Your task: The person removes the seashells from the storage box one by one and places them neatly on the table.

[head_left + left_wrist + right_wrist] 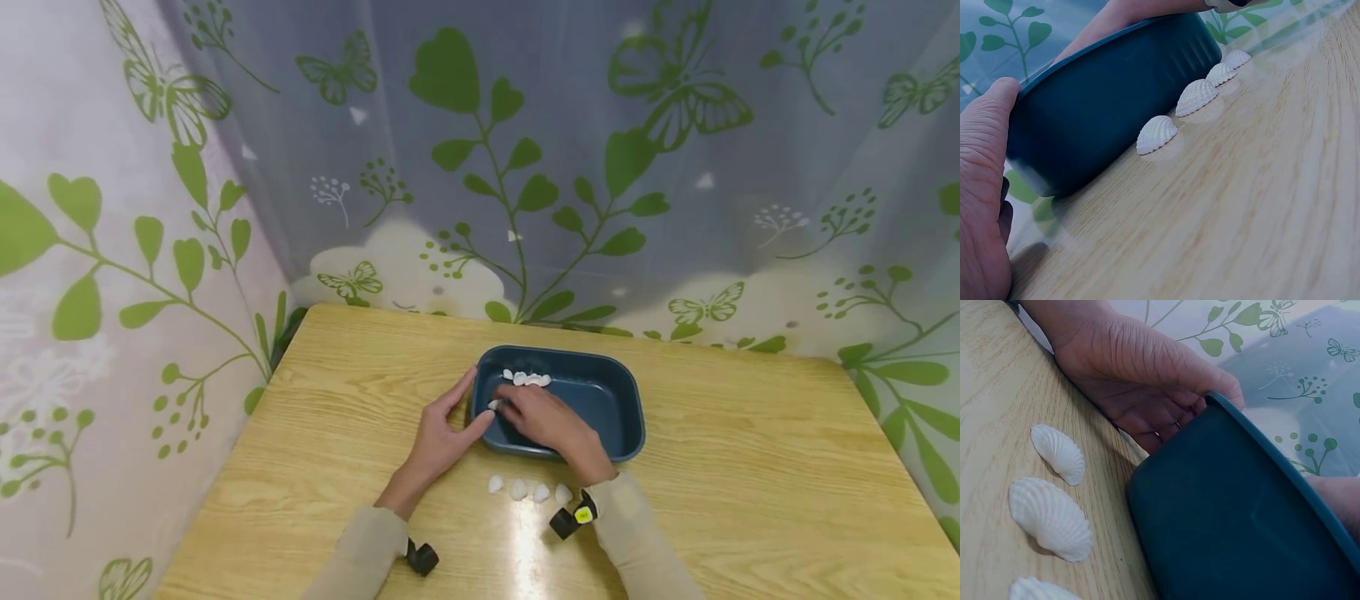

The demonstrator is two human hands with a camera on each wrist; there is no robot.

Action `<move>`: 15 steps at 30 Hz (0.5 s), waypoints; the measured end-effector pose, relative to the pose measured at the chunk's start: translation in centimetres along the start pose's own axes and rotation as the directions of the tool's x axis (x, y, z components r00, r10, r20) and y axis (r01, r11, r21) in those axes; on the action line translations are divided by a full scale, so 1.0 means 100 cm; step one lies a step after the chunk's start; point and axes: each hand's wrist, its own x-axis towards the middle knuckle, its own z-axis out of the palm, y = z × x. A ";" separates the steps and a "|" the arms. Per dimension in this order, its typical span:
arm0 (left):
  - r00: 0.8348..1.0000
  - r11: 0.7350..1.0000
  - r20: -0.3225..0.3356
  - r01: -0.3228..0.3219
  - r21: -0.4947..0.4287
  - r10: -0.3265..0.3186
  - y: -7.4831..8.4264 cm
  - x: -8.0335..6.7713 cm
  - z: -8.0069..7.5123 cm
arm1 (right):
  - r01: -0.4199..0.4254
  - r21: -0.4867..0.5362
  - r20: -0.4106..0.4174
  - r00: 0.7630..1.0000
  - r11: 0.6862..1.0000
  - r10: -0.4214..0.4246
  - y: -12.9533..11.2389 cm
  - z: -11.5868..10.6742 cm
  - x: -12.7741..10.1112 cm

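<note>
A dark blue plastic basin (615, 408) stands on the table, seen from outside in both wrist views. My left hand (438, 433) holds its left end, the thumb over the rim and the fingers along the outer wall. Inside the basin my right hand (543, 417) reaches down with bent fingers, a white seashell (493, 405) at its fingertips. Several more white shells (534, 379) lie in a row by the basin's far wall. From the left wrist view the right hand's fingers are hidden behind the basin wall.
On the wooden table (360, 367), several ribbed white seashells (1157, 135) form a row along the near side of the basin. A curtain (525, 167) printed with leaves and butterflies hangs behind the table's far edge and at the left. Both wrists carry small black cameras (422, 558).
</note>
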 end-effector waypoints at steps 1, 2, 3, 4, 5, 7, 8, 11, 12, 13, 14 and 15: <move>1.000 1.000 -0.002 0.003 0.002 -0.003 0.000 0.000 0.000 | -0.002 0.005 0.001 1.000 1.000 0.002 0.000 0.000 0.000; 1.000 1.000 -0.004 0.002 0.003 -0.002 0.000 0.000 0.000 | -0.006 0.006 0.003 1.000 1.000 0.006 0.000 0.001 0.001; 1.000 1.000 -0.007 -0.002 0.004 0.002 0.000 0.000 0.000 | -0.008 0.010 0.003 1.000 1.000 0.008 0.001 0.001 0.001; 1.000 1.000 -0.008 -0.006 0.005 0.006 0.000 0.000 0.000 | -0.010 0.013 0.003 1.000 1.000 0.010 0.001 0.001 0.001; 1.000 1.000 -0.011 -0.013 0.007 0.013 -0.001 0.000 0.000 | -0.012 0.014 0.002 1.000 1.000 0.012 0.001 0.001 0.001; 1.000 1.000 -0.016 -0.027 0.010 0.027 -0.001 0.001 0.001 | -0.020 0.020 0.002 1.000 1.000 0.020 0.001 0.000 0.001; 0.999 0.999 -0.019 -0.034 0.009 0.034 -0.001 0.001 0.001 | -0.024 0.024 0.003 1.000 0.999 0.024 0.001 0.000 0.001; 0.999 0.999 -0.026 -0.039 0.006 0.039 -0.002 0.001 0.001 | -0.041 0.031 0.013 0.999 0.999 0.041 0.001 -0.001 0.001; 0.999 0.999 -0.026 -0.037 0.005 0.037 -0.002 0.001 0.001 | -0.046 0.033 0.020 0.999 0.998 0.045 0.001 -0.001 0.001; 0.999 0.999 -0.026 -0.038 0.002 0.038 -0.003 0.001 0.002 | -0.053 0.037 0.027 0.998 0.998 0.052 0.001 -0.001 0.000; 0.999 0.999 -0.024 -0.037 0.002 0.037 -0.003 0.001 0.002 | -0.057 0.037 0.034 0.998 0.998 0.056 0.001 -0.001 0.000; 0.999 0.999 -0.022 -0.038 0.000 0.038 -0.003 0.001 0.002 | -0.062 0.039 0.039 0.997 0.997 0.060 0.001 -0.001 0.000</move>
